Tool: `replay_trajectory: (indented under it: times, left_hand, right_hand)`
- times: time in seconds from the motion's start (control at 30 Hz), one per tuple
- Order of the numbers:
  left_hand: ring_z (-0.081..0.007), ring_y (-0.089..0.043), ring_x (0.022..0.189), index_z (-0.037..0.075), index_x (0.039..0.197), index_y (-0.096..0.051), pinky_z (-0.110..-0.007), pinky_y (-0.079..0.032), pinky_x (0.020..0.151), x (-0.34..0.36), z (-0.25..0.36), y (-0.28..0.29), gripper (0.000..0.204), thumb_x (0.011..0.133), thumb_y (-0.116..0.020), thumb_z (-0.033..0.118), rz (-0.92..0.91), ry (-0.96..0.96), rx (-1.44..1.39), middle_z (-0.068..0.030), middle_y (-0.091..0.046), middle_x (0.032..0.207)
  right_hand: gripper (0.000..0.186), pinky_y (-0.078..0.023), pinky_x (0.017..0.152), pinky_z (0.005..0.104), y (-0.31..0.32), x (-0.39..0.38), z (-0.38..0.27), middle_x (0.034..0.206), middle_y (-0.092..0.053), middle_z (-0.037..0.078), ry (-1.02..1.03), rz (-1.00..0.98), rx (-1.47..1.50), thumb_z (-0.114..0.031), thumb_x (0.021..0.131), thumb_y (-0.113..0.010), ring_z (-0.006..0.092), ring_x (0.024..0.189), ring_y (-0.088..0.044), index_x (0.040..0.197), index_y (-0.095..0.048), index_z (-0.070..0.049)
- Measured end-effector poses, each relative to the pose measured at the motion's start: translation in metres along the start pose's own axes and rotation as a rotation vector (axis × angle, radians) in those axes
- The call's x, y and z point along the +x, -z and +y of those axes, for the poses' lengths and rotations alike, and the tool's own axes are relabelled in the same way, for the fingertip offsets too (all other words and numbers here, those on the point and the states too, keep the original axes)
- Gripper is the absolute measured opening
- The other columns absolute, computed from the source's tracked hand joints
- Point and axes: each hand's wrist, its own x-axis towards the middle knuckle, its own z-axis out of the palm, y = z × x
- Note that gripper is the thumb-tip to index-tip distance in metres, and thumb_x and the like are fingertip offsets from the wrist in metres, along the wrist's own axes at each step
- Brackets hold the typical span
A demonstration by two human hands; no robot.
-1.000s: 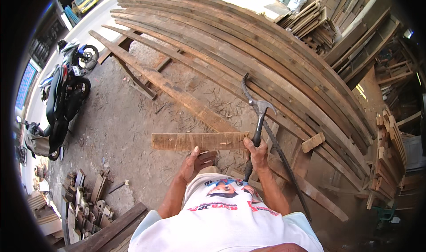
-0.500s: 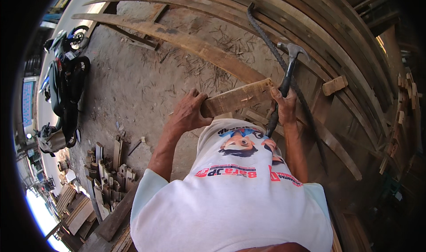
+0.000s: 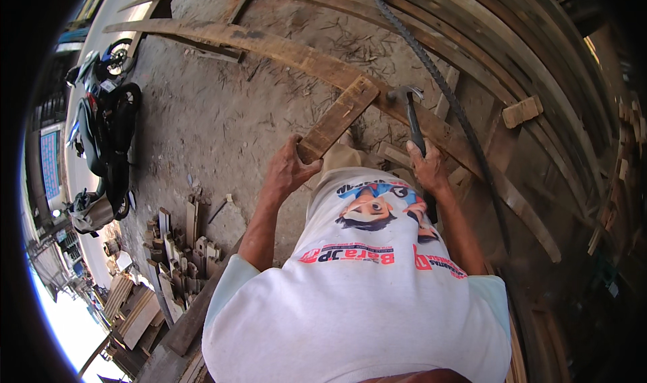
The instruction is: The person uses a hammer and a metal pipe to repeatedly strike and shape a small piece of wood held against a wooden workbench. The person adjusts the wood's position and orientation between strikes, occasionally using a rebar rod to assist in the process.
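Note:
My left hand [image 3: 291, 166] is closed round the near end of a short wooden board [image 3: 340, 117], which slants up and away to the right. The board's far end lies over, or just above, a long plank [image 3: 283, 49]; I cannot tell whether they touch. In my right hand [image 3: 428, 165] is a claw hammer [image 3: 415, 123], gripped by its dark handle. Its metal head points away from me, close to the long plank and apart from the board. The lower part of the handle is hidden by the hand and shirt.
A dark ribbed metal bar [image 3: 431, 70] curves past the hammer on the right. Long planks [image 3: 512, 59] are stacked beyond it, with a small wood block [image 3: 522, 112] on them. Offcuts [image 3: 178, 255] are heaped at lower left. A motorcycle [image 3: 104, 127] stands at far left.
The board's far end has swung away from me and left, out of my right hand. My right hand now holds only the hammer, whose head has come lower and left.

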Motion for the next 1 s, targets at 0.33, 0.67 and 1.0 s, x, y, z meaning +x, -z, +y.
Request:
replay_trajectory:
  times: [0.33, 0.67, 1.0]
  left_hand:
    - [-0.0386, -0.070, 0.100, 0.001, 0.135, -0.049, -0.045, -0.054, 0.087, -0.004, 0.002, -0.019, 0.070, 0.081, -0.080, 0.034, 0.174, 0.094, -0.106, -0.0251, -0.069, 0.112]
    - [-0.0355, -0.070, 0.095, 0.001, 0.130, -0.056, -0.044, -0.054, 0.084, -0.002, 0.007, -0.018, 0.065, 0.082, -0.080, 0.037, 0.096, 0.104, -0.179, -0.0236, -0.071, 0.103]
    - [-0.0362, -0.069, 0.096, 0.002, 0.133, -0.053, -0.044, -0.054, 0.085, -0.007, 0.016, -0.015, 0.067, 0.084, -0.078, 0.040, 0.028, 0.139, -0.229, -0.0243, -0.070, 0.106]
  right_hand:
    - [0.048, -0.050, 0.079, 0.0503, -0.004, 0.000, 0.011, 0.092, -0.066, 0.031, 0.160, 0.106, -0.143, -0.043, 0.104, -0.058, 0.0513, 0.092, -0.064, 0.107, -0.061, 0.005]
    - [0.048, -0.050, 0.079, 0.0518, 0.000, 0.001, 0.010, 0.094, -0.066, 0.030, 0.159, 0.078, -0.154, -0.045, 0.103, -0.058, 0.0510, 0.093, -0.064, 0.104, -0.061, 0.003]
    - [0.042, -0.050, 0.078, 0.0518, -0.004, -0.009, 0.005, 0.092, -0.065, 0.030, 0.236, 0.102, -0.113, -0.040, 0.102, -0.061, 0.0512, 0.091, -0.064, 0.104, -0.060, 0.003]
